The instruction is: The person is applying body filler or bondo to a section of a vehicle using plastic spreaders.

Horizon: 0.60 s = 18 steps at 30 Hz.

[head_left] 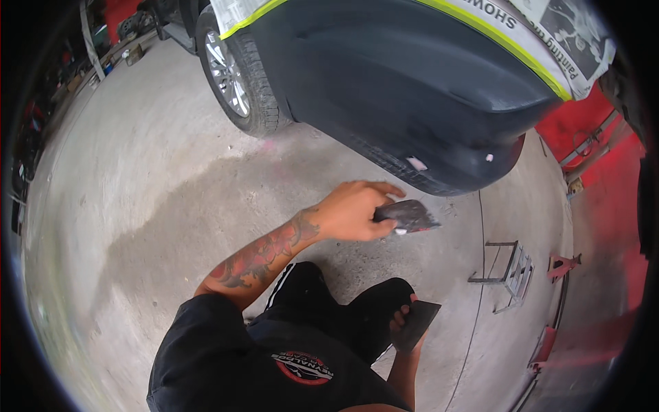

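My left hand [353,211] is closed on a dark, flat putty spreader [416,216], held just below the bumper and apart from it. A small white dab of putty [401,232] shows on the spreader's near edge. Lower down, beside my knee, my right hand [399,318] grips a dark rectangular plate [420,325], its fingers curled round the left edge. Ahead curves the dark grey car bumper [405,75]. Two pale pinkish patches mark its lower part: a larger patch [417,163] and a smaller patch [489,158].
Newspaper [570,41] edged with yellow-green masking tape [511,47] covers the car above the bumper. A wheel [237,75] stands to the left. On the concrete floor [137,185] at right are a small metal step stool [509,276] and a red jack stand [563,266].
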Each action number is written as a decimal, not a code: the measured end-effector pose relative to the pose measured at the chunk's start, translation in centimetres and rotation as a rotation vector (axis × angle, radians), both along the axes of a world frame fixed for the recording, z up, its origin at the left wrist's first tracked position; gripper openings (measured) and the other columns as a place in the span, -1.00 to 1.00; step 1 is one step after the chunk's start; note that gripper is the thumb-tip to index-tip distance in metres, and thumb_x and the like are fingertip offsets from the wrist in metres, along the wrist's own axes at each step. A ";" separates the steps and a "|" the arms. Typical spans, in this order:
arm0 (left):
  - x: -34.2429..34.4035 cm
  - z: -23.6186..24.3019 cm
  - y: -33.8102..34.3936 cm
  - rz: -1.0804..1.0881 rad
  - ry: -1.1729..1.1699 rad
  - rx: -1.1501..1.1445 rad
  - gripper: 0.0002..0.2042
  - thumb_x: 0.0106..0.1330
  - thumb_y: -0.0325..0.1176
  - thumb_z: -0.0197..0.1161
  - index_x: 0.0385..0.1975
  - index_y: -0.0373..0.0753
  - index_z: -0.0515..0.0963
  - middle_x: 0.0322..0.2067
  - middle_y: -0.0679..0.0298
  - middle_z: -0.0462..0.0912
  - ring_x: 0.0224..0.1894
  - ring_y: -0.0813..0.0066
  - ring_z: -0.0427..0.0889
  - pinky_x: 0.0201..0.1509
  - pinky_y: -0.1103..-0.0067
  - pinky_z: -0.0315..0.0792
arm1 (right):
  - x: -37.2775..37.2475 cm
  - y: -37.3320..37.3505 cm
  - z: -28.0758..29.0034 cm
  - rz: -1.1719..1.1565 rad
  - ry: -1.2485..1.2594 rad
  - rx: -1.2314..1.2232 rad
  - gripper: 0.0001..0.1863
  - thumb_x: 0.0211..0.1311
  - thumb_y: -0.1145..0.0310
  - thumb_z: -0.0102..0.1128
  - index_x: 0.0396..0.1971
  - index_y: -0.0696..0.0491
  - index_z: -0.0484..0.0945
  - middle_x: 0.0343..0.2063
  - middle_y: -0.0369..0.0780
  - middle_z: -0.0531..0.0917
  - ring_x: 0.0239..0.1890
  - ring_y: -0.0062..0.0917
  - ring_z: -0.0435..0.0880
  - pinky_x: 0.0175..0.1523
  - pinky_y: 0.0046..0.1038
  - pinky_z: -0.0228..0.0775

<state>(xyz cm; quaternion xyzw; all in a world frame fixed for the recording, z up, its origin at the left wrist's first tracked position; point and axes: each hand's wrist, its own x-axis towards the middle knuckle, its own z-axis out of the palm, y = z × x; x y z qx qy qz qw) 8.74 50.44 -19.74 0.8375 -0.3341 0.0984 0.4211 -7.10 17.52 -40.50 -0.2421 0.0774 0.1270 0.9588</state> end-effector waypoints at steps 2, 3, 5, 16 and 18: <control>-1.2 -3.6 1.0 -0.008 0.039 -0.112 -0.77 0.16 -0.30 0.33 -0.26 -0.30 0.68 -0.05 0.10 0.66 -0.34 0.33 0.72 -0.19 0.45 0.55 | 0.1 0.5 0.0 0.021 -0.002 0.000 -0.48 0.45 0.11 -0.09 0.33 -0.04 0.31 -0.20 -0.23 0.53 -0.39 -0.51 0.36 -0.37 -0.48 0.26; -2.1 -5.2 1.3 0.029 0.263 -0.155 -0.75 0.16 -0.30 0.33 -0.25 -0.33 0.66 -0.18 0.11 0.69 -0.36 0.31 0.71 -0.20 0.46 0.54 | 0.1 0.7 0.0 0.026 0.001 -0.009 -0.48 0.45 0.11 -0.09 0.33 -0.04 0.31 -0.20 -0.23 0.53 -0.39 -0.51 0.36 -0.37 -0.48 0.26; -4.0 -8.2 1.7 0.067 0.491 -0.207 -0.73 0.16 -0.30 0.34 -0.24 -0.37 0.64 -0.32 0.12 0.72 -0.38 0.30 0.70 -0.22 0.47 0.52 | 0.2 1.3 -0.2 0.045 0.015 0.011 -0.49 0.46 0.13 -0.10 0.33 -0.03 0.29 -0.21 -0.22 0.53 -0.40 -0.54 0.35 -0.38 -0.51 0.25; 2.3 -7.9 11.0 0.245 0.065 -0.460 -0.58 0.19 -0.36 0.36 0.03 -0.41 0.55 0.40 0.00 0.19 0.28 0.19 0.43 0.29 0.40 0.35 | 0.8 9.9 2.1 0.253 0.169 -0.104 -0.51 0.41 0.14 -0.03 0.27 -0.02 0.31 -0.32 -0.23 0.50 -0.49 -0.56 0.33 -0.48 -0.54 0.21; 6.9 -5.5 13.8 0.345 -0.198 -0.441 -0.38 0.17 -0.31 0.39 0.24 -0.39 0.39 0.32 0.00 0.34 0.21 0.23 0.50 0.28 0.44 0.35 | -0.1 9.8 1.6 0.276 0.173 -0.078 -0.50 0.44 0.11 -0.11 0.28 -0.01 0.33 -0.28 -0.24 0.48 -0.47 -0.57 0.30 -0.43 -0.52 0.23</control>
